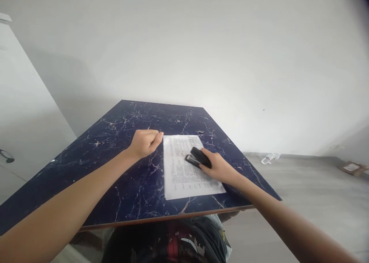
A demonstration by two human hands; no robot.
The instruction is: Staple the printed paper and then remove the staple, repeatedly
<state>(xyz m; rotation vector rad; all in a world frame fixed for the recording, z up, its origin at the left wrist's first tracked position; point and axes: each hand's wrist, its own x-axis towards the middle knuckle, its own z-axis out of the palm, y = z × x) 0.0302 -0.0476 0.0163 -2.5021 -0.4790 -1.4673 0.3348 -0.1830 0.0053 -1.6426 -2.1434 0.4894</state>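
A printed sheet of paper [178, 178] lies flat on the dark blue marbled table [138, 193]; whether there are more sheets under it I cannot tell. My right hand [217, 166] is wrapped round a black stapler [198, 157], its jaws apart, over the right middle of the page. Beside the paper's top left corner is my left hand [145, 142], fingers curled in and the thumb against them at the corner. What the left fingers hold, if anything, is hidden.
A small dark object [200, 132] lies just beyond the paper's top edge. White cabinet [29, 90] at left, wall behind the table. On the floor at right are a clear plastic item [270, 158] and a cardboard box [353, 167].
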